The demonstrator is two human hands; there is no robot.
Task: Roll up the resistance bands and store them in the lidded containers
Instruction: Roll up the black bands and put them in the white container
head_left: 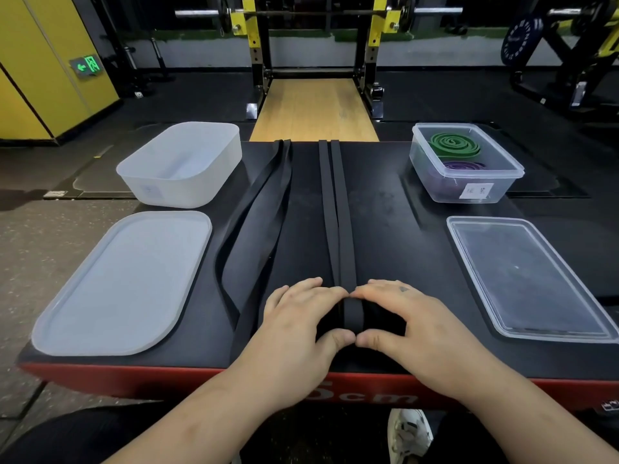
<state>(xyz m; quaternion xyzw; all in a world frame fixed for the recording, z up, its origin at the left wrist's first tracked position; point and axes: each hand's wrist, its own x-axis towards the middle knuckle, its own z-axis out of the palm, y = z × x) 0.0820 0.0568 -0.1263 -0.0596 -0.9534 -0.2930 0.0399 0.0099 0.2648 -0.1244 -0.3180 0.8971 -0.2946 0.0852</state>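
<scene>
Two bare forearms reach in over a white shoe (407, 433) and the red near edge of the tabletop (402, 229). The left hand (301, 316) and the right hand (412, 316) meet on the near end of the narrow black band (345, 229). Both are closed on it, with forefingers curled over the top and thumbs tucked against the near side, pinching what looks like the first turn of a roll. The band lies flat as two strips side by side, and its long axis runs straight away from the hands to the far edge of the tabletop. It looks like soft, grippy rubber, light and limp, so I judge it will spring open unless the coil is held from both sides at its core. Just left of the left hand a wide black band (264, 229) sprawls in a slack, twisted loop, also pointing away. Farther left lies a frosted lid (124, 283), and beyond it stands a frosted container (181, 162). Off to the right of the right hand is a clear lid (529, 279), and beyond that a clear container (465, 185) holds a green roll (452, 144) and a purple roll (464, 166).
</scene>
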